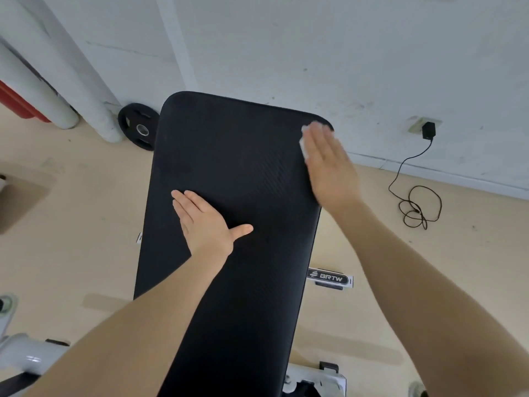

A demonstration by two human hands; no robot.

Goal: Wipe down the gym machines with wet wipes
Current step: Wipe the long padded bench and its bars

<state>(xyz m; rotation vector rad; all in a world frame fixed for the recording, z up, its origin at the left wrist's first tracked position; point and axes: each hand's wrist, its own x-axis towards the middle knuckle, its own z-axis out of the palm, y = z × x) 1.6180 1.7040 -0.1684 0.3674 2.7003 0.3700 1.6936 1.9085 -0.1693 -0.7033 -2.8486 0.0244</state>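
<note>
The wet wipe (pixel 304 143) lies at the far right corner of the black bench pad (pixel 229 196), pressed flat under the right hand (pixel 329 164), fingers straight. The left hand (pixel 204 222) rests open, palm down, on the pad's middle, holding nothing. A weight plate (pixel 137 127) leans on the wall.

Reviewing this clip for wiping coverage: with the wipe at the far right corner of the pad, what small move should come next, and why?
Probably sweep the right hand, flat on the white wipe, leftward across the far end of the black bench pad. The wipe sits at the corner, and the left hand braces mid-pad, clear of that strip.
</note>
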